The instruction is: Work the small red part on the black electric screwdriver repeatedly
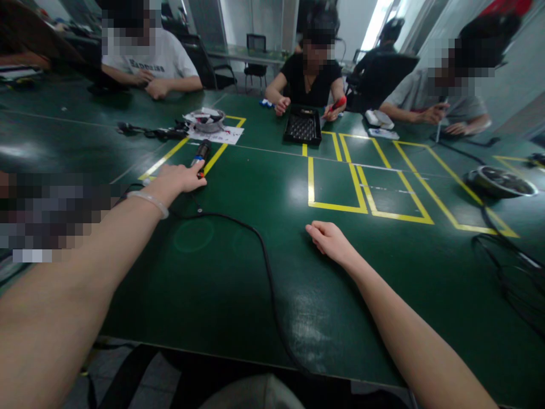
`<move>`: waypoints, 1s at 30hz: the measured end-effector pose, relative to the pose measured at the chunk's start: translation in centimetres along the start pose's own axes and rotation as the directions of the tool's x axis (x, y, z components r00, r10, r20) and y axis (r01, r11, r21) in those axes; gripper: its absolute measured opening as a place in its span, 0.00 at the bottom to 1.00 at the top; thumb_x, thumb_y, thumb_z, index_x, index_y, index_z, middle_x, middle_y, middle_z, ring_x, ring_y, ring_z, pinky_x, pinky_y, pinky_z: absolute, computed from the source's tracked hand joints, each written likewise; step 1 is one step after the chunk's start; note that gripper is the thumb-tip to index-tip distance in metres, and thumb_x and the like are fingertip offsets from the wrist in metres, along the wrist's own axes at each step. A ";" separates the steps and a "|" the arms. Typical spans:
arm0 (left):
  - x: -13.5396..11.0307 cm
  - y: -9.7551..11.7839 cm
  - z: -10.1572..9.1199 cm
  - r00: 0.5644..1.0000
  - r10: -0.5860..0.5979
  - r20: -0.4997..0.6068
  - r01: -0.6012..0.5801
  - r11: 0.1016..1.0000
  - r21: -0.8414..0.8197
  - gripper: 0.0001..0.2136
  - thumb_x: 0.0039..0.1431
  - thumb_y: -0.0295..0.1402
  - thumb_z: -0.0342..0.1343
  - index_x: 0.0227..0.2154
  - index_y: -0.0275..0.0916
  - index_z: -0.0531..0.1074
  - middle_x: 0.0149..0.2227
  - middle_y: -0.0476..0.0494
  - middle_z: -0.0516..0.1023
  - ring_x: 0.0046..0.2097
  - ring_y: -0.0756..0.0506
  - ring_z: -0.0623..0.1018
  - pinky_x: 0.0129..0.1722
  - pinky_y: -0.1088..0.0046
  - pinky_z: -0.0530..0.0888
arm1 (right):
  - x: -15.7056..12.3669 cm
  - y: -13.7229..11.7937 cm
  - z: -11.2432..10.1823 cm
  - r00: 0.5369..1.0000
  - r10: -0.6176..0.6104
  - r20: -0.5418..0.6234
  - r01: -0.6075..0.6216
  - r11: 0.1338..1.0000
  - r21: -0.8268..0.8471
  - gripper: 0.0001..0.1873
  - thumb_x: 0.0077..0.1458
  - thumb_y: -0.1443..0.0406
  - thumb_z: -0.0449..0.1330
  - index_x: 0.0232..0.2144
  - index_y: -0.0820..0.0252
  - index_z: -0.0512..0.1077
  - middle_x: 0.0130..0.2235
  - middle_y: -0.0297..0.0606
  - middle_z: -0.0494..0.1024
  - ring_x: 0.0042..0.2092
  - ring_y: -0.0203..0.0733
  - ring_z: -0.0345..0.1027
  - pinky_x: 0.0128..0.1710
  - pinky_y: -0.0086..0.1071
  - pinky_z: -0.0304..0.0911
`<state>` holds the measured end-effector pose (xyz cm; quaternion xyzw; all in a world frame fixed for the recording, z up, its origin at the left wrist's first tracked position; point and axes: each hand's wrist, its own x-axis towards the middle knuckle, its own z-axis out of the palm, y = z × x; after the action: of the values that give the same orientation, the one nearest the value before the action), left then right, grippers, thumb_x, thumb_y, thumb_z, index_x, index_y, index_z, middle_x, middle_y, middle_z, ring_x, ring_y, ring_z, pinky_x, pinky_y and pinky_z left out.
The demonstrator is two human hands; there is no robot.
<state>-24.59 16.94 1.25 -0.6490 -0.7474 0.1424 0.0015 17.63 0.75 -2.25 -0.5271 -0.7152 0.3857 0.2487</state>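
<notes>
My left hand (182, 178) reaches far forward over the green table. Its thumb and index finger close about the near end of a black cylindrical tool with a blue band (202, 152); a bit of orange-red shows between them. The other fingers are mostly hidden behind the hand. On the table, nearer to me, my right hand (330, 238) rests as a loose fist, with nothing visible in it. A black cable (264, 250) runs from near my left hand across the table between my arms and over its near edge.
A round metal bowl (208, 120) holding papers and dark parts stands beyond the tool. Yellow tape outlines (336, 205) mark the green tabletop (238, 272). Across it, a person handles a black tray (303, 126). Another round dish (504, 183) and coiled cables (506, 278) lie right.
</notes>
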 end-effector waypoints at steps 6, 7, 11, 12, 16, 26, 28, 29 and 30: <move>-2.1 0.8 -0.3 0.998 0.024 -0.050 -0.024 1.000 -0.004 0.37 0.62 0.55 0.39 0.70 0.43 0.46 0.55 0.30 0.71 0.50 0.30 0.72 0.48 0.53 0.62 | -0.1 -0.3 0.1 1.000 0.006 0.004 -0.005 0.999 -0.042 0.21 0.63 0.53 0.49 0.21 0.56 0.56 0.17 0.28 0.60 0.21 0.33 0.54 0.24 0.29 0.48; -2.6 0.9 -0.3 0.997 0.040 -0.071 -0.041 0.999 -0.004 0.35 0.64 0.54 0.34 0.70 0.44 0.46 0.55 0.32 0.71 0.50 0.32 0.72 0.49 0.53 0.62 | -0.1 -0.4 0.1 1.000 0.006 0.005 -0.006 0.999 -0.049 0.21 0.62 0.53 0.49 0.20 0.56 0.56 0.17 0.28 0.60 0.21 0.33 0.54 0.24 0.29 0.48; -4.0 1.5 -0.1 0.994 0.060 -0.088 -0.059 0.998 0.005 0.32 0.67 0.50 0.26 0.69 0.45 0.47 0.53 0.33 0.72 0.48 0.33 0.73 0.47 0.56 0.63 | -0.1 -0.4 0.1 1.000 0.009 0.005 -0.009 0.998 -0.068 0.22 0.62 0.54 0.50 0.20 0.57 0.56 0.17 0.27 0.60 0.21 0.33 0.54 0.24 0.29 0.48; -4.2 1.9 0.0 0.995 0.054 -0.083 -0.054 0.999 0.008 0.32 0.66 0.51 0.28 0.69 0.44 0.48 0.53 0.32 0.73 0.47 0.32 0.73 0.46 0.56 0.64 | 0.0 -0.3 0.1 1.000 0.010 0.005 -0.010 0.998 -0.066 0.22 0.62 0.54 0.50 0.20 0.57 0.56 0.17 0.27 0.60 0.21 0.33 0.53 0.24 0.29 0.48; -6.1 4.2 0.1 0.995 0.070 -0.077 -0.068 0.997 0.034 0.32 0.65 0.49 0.31 0.69 0.43 0.50 0.50 0.27 0.74 0.47 0.30 0.74 0.44 0.56 0.65 | 0.2 0.0 0.4 1.000 0.008 -0.007 -0.008 1.000 -0.004 0.21 0.62 0.53 0.49 0.21 0.56 0.55 0.18 0.27 0.60 0.20 0.33 0.53 0.23 0.29 0.47; -16.6 13.8 -0.2 0.915 0.355 -0.194 -0.333 0.933 0.137 0.30 0.68 0.47 0.32 0.69 0.44 0.50 0.43 0.30 0.76 0.42 0.36 0.77 0.43 0.61 0.63 | -0.3 -2.2 1.5 0.984 -0.130 -0.123 0.127 0.991 -0.029 0.13 0.61 0.58 0.53 0.28 0.58 0.66 0.25 0.31 0.67 0.28 0.35 0.60 0.30 0.29 0.53; -18.2 15.9 -0.2 0.889 0.404 -0.215 -0.386 0.914 0.125 0.29 0.67 0.47 0.34 0.68 0.44 0.52 0.43 0.30 0.76 0.42 0.35 0.77 0.43 0.61 0.63 | -0.4 -2.5 1.9 0.989 -0.122 -0.080 0.120 0.992 -0.024 0.11 0.60 0.58 0.54 0.33 0.59 0.70 0.27 0.32 0.71 0.29 0.36 0.62 0.31 0.29 0.55; -18.8 16.8 -0.2 0.876 0.428 -0.220 -0.413 0.904 0.113 0.29 0.67 0.47 0.36 0.68 0.44 0.53 0.42 0.30 0.77 0.42 0.35 0.77 0.43 0.61 0.63 | -0.4 -2.5 2.0 0.992 -0.114 -0.061 0.113 0.993 -0.021 0.11 0.60 0.58 0.55 0.34 0.59 0.70 0.28 0.33 0.72 0.30 0.36 0.63 0.31 0.29 0.55; -19.4 17.6 -0.2 0.865 0.449 -0.225 -0.438 0.893 0.101 0.29 0.67 0.47 0.37 0.68 0.44 0.53 0.42 0.30 0.77 0.42 0.35 0.77 0.42 0.61 0.63 | -0.4 -2.5 2.2 0.993 -0.104 -0.049 0.103 0.994 -0.020 0.12 0.59 0.57 0.56 0.34 0.59 0.71 0.29 0.33 0.72 0.30 0.36 0.63 0.31 0.29 0.55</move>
<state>-4.38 0.21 1.20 -0.8154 -0.5689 0.0761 0.0750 14.68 -0.62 -1.45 -0.5008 -0.7385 0.3527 0.2818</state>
